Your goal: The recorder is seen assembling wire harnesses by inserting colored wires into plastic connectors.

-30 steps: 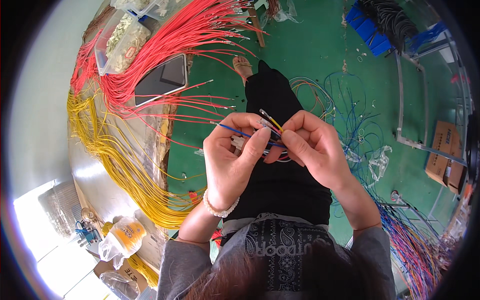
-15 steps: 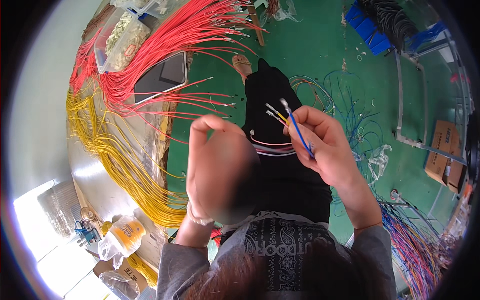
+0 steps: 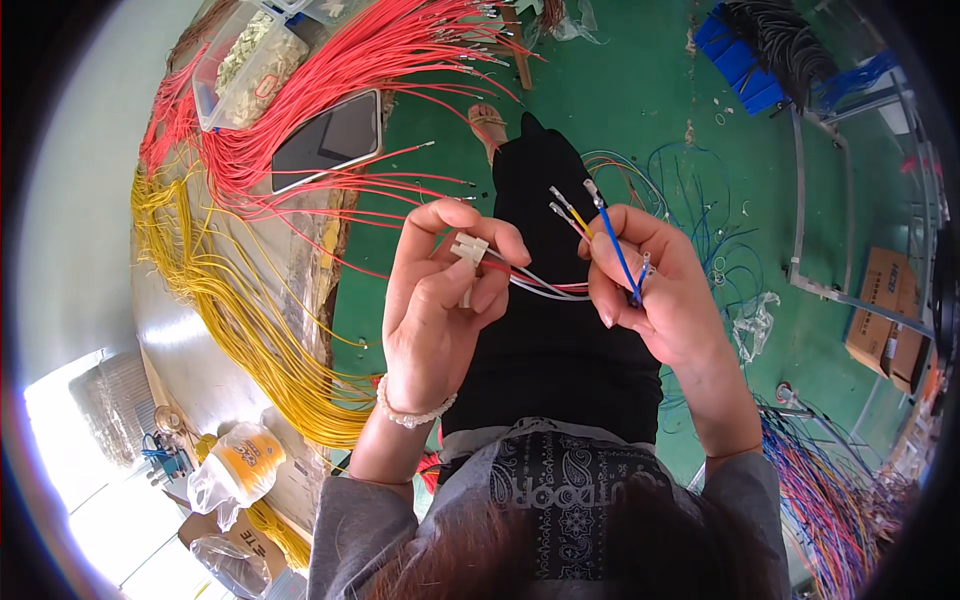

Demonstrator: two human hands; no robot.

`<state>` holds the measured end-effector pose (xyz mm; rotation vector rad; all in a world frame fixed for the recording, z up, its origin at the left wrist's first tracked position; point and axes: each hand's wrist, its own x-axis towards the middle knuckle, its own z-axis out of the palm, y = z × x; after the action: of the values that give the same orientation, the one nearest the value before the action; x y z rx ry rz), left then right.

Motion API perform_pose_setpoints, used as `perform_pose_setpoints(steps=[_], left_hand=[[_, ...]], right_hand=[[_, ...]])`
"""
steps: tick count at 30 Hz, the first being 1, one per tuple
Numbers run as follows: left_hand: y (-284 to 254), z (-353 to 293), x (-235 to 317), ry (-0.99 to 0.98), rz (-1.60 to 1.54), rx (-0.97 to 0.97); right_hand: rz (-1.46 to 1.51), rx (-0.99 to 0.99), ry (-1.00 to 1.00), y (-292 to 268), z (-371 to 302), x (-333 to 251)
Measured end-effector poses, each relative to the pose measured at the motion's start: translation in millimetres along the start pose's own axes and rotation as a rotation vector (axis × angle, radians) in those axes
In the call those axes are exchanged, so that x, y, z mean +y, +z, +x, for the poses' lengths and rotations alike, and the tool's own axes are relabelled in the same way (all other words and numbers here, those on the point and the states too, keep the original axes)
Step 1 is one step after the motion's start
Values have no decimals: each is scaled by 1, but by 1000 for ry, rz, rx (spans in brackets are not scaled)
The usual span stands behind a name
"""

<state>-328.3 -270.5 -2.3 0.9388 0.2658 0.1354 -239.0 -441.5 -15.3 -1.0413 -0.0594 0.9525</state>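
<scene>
Between the thumb and fingers of my left hand (image 3: pixel 432 310) sits a small off-white connector housing (image 3: pixel 469 249). Red and white wires (image 3: pixel 540 285) run from its side across to my right hand (image 3: pixel 655 290). That hand is closed round a small group of wires, among them a blue wire (image 3: pixel 618 247) and a yellow wire (image 3: pixel 581 222). Their crimped metal terminals (image 3: pixel 594 194) stick up past my fingers, pointing away from me. Both hands are raised over my lap, a short gap apart. My fingers partly cover the housing.
On the table at left lie red wires (image 3: pixel 330 70), yellow wires (image 3: pixel 230 320), a phone (image 3: pixel 328 140), a clear bin (image 3: pixel 245 75) of pale connectors and a bagged yellow-and-white cup (image 3: pixel 245 462). At right are a metal frame (image 3: pixel 798 200), a carton (image 3: pixel 886 305), blue bins (image 3: pixel 740 58) and multicoloured wires (image 3: pixel 815 490).
My left hand, blurred before, has turned and come up beside the wires, and the housing now shows in its fingers. My right hand has shifted slightly with its wires.
</scene>
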Motion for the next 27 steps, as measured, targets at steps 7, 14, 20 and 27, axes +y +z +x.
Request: perform_pose_setpoints(steps=[7, 14, 20, 27], left_hand=[[3, -1, -1, 12, 57, -9], [5, 1, -1, 73, 125, -19], [1, 1, 4, 236, 628, 195], [-4, 2, 4, 162, 585, 259]], right_hand=[[-3, 21, -2, -1, -3, -1], [5, -3, -21, -1, -2, -2], [15, -8, -23, -1, -5, -1], [11, -35, -25, -6, -4, -1]])
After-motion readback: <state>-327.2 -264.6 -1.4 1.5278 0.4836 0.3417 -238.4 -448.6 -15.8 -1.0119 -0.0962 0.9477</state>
